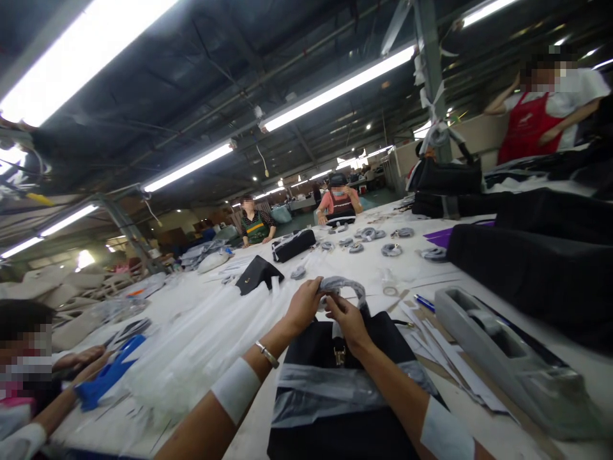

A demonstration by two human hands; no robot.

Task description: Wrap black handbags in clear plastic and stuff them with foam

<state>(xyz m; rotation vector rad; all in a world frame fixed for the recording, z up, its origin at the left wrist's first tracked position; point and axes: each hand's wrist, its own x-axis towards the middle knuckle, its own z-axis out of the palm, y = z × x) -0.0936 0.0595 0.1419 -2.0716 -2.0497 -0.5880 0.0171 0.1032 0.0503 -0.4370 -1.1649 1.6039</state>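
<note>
A black handbag (345,431) lies in front of me with a translucent wrap (330,390) across its body and a gold-coloured clasp (340,355) near its top. Its handle (345,282), covered in greyish wrapping, arches up beyond the bag. My left hand (306,299) has its fingers closed round the left side of that handle. Just beside it, my right hand (348,322) pinches at the handle's lower inner part with thumb and fingertips. What exactly lies between the right fingertips is partly hidden.
A grey tape dispenser (507,364) and paper strips (445,351) lie on the right, near black bags (536,268). White translucent sheets (205,338) spread leftward. Wrapped coils (391,250) lie farther back. Co-workers sit or stand around the table, one at left near a blue tool (108,374).
</note>
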